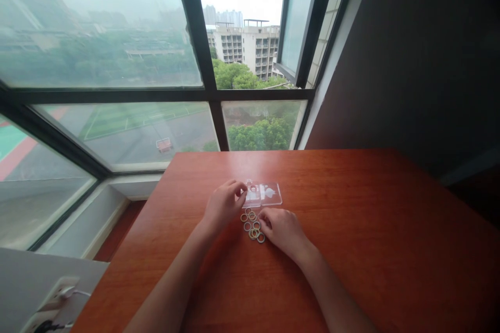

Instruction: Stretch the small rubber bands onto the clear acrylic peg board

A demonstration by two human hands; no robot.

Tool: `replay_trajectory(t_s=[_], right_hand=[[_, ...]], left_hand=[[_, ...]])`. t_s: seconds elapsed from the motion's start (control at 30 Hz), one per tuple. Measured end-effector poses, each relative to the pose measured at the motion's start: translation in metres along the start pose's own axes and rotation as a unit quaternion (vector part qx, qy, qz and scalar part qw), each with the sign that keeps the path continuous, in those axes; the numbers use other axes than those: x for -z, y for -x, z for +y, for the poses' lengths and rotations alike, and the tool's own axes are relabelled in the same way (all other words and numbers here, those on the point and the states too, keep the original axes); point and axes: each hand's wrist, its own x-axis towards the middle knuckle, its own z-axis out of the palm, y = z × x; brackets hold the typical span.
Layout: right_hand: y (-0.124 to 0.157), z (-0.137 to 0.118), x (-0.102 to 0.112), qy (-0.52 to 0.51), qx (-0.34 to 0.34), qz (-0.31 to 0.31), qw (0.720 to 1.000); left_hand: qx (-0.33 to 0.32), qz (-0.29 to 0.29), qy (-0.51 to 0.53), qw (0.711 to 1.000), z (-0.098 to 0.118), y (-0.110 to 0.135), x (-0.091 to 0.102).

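- While both hands sit on the table (351, 208), the left hand (224, 205) has its fingers curled, pinching the left edge of the case (269, 193).
- Right hand (283, 229) curled, fingertips touching the rings (252, 223); can't tell if it grips one.
- Rings clustered just in front of the case, between the hands.

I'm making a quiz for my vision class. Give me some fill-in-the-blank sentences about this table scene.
1. The small rings lie clustered between the person's two ____.
2. The left hand touches the ____ plastic case.
3. The right hand rests beside the rings on the ____ table.
Missing words: hands; clear; wooden.
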Motion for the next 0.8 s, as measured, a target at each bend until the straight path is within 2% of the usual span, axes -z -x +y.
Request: replay_trajectory(t_s=[0.2,0.37,0.6,0.8], right_hand=[[-0.001,0.001,-0.003,0.015,-0.01,0.002,1.0],[-0.001,0.003,-0.003,-0.005,-0.004,0.039,0.999],[-0.001,0.004,-0.004,-0.041,0.03,0.129,0.99],[-0.001,0.005,-0.005,-0.054,0.056,0.159,0.984]], left_hand=[[-0.046,-0.083,0.025,0.995,0.004,0.004,0.007],[-0.039,-0.083,0.054,0.994,0.015,0.005,0.003],[-0.015,-0.112,0.101,0.988,0.018,0.006,-0.002],[-0.001,-0.135,0.156,0.979,0.019,0.006,-0.005]])
